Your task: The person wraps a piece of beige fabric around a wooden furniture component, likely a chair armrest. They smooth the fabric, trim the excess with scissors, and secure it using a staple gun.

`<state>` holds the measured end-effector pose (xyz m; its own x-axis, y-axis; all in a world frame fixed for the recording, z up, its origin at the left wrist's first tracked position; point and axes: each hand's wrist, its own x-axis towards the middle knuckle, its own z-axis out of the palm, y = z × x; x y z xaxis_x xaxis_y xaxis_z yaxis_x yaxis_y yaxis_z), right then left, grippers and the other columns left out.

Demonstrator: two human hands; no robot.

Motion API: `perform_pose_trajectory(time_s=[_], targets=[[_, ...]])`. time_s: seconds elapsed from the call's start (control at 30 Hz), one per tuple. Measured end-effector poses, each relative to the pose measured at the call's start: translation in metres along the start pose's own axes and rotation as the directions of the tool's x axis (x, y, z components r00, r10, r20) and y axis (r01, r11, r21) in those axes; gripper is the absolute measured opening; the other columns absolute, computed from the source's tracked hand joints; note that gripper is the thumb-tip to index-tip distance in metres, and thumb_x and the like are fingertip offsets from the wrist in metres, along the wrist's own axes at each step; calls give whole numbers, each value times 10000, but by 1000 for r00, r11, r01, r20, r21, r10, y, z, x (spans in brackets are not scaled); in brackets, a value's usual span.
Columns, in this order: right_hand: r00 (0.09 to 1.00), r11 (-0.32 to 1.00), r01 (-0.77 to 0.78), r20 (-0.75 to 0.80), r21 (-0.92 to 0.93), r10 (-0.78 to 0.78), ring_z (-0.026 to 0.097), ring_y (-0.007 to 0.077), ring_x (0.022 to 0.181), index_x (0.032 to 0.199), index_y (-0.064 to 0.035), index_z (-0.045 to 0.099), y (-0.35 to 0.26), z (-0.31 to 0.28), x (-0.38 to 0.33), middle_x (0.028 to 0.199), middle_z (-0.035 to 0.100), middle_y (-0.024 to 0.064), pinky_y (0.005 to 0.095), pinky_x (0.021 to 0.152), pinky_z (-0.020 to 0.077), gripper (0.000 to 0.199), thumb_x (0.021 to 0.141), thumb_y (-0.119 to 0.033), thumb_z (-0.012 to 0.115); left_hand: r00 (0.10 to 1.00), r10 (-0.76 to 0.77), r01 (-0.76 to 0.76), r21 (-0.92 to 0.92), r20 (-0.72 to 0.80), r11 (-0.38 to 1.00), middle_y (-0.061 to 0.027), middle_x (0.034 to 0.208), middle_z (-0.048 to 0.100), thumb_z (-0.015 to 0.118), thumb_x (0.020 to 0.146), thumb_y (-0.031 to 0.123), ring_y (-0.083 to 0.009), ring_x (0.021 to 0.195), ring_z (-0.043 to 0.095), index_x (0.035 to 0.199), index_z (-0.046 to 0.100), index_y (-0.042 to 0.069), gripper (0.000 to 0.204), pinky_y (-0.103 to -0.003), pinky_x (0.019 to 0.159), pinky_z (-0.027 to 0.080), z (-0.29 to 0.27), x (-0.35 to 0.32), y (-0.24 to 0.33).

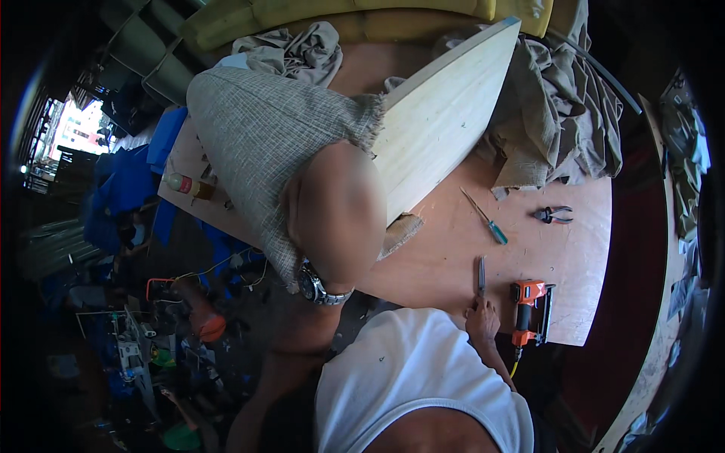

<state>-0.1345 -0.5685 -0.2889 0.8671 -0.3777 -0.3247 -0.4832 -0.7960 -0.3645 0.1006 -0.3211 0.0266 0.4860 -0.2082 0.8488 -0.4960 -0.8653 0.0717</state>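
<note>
My left hand [340,211], with a metal watch [321,288] at the wrist, lies against a grey-beige woven fabric [257,121]. A blur covers most of this hand, so its grip cannot be made out. The fabric's frayed edge meets a pale wooden panel [445,113] that slants up from the table. Low on the right, my right hand [482,321] is closed around the near end of a slim metal-bladed tool [482,275], whose handle the fingers hide. Just right of it lies an orange and black staple gun [531,311] with a yellow hose.
The wooden tabletop [430,272] also bears a green-handled screwdriver [485,217] and pliers [553,215]. Crumpled brown cloth [563,113] heaps at the far right. A bottle [189,186] lies near the left edge. Yellow upholstery [340,23] borders the far side.
</note>
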Motion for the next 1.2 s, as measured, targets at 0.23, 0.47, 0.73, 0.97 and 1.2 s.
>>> perform_pose_trajectory(time_s=[0.23,0.47,0.73,0.97,1.2], targets=[[991,992,-110,70,-68,115,700,400,970,1050,-29,682,22,7,-12,1019,720,210,508,855,555,285,850,-231,700,999,-32,34,-58,33,998,-133,1109,716,742,850,-18,-316,973,714,1055,737,3,206,-411,831,569,-14,1,1],[951,677,-95,269,730,-156,641,111,731,1028,22,706,-2,-80,22,865,734,59,268,629,509,177,878,-44,640,1000,-7,6,-80,-15,997,-150,1081,725,703,910,22,-325,950,725,1082,732,-31,183,-404,820,578,-10,3,1],[423,252,33,215,967,-880,607,121,656,981,43,650,-137,-289,68,763,654,74,259,606,469,395,950,-340,740,1000,-5,3,-78,-21,997,-145,1089,717,691,939,67,-299,985,722,1092,737,-19,181,-415,875,564,-5,-1,-3],[250,334,117,298,935,-921,593,136,604,915,66,624,-186,-336,101,705,604,49,277,543,459,520,931,-438,747,999,16,-20,-92,-38,996,-193,1087,709,641,977,46,-352,971,714,1084,716,-66,172,-424,817,590,-4,1,0],[293,444,308,361,841,-886,593,121,602,888,44,660,-213,-359,104,690,630,41,279,545,461,500,927,-444,765,998,-12,9,-55,-60,998,-139,1109,711,679,938,85,-300,1017,721,1101,749,-1,197,-432,902,558,-3,-4,-1]])
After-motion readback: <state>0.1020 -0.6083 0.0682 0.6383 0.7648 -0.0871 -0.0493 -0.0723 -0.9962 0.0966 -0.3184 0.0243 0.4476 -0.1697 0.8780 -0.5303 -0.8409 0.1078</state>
